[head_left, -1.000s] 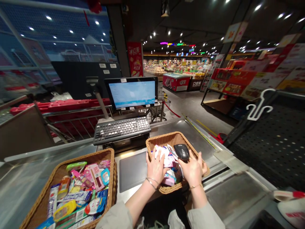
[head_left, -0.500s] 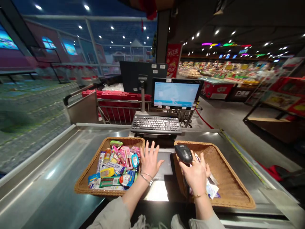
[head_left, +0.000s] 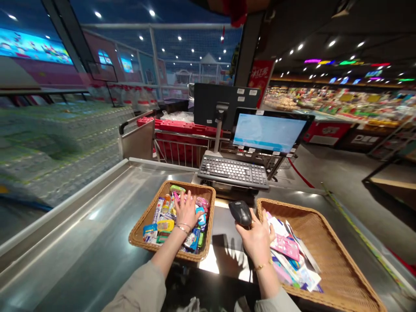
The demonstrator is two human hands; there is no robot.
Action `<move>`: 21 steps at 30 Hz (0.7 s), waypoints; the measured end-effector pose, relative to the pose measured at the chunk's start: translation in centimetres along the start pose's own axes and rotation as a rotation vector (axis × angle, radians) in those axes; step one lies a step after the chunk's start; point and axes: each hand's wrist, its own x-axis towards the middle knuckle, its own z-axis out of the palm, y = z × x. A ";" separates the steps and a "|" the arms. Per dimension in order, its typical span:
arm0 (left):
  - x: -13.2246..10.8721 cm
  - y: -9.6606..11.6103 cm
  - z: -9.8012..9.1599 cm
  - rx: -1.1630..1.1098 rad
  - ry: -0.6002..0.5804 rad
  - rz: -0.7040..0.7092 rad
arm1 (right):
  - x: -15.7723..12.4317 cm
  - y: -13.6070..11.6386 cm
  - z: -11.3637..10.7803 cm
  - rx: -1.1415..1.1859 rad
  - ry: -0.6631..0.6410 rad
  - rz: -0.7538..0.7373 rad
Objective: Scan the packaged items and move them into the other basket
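Note:
My left hand [head_left: 186,213] is over the left wicker basket [head_left: 134,236], fingers spread above the small packaged goods inside. It grips nothing that I can see. Among those goods are a yellow-topped pack [head_left: 165,225] and a blue-framed pack [head_left: 200,215]. My right hand [head_left: 255,237] is closed around a black barcode scanner [head_left: 239,213], its head pointing up and left. That hand is beside the left rim of the right wicker basket [head_left: 341,242]. A pink packet [head_left: 286,247] lies in there with several white and purple packets.
A black keyboard [head_left: 233,170] sits at the back of the metal counter [head_left: 110,221], below a lit monitor [head_left: 269,130]. Behind it stands a second screen [head_left: 208,104], seen from its back. A metal cart [head_left: 182,149] with red crates is beyond the counter.
My left hand has moved left from the gap between the baskets to over the left basket's goods. My right hand has carried the scanner left, out of the right basket. The view has turned left.

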 end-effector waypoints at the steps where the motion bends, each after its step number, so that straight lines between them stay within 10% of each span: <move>1: 0.3 -0.3 0.2 0.007 -0.019 -0.001 | -0.1 -0.2 0.2 -0.004 -0.013 -0.003; 21: 2.0 -0.5 4.8 0.127 -0.326 0.112 | 0.4 1.4 1.4 -0.028 -0.006 0.020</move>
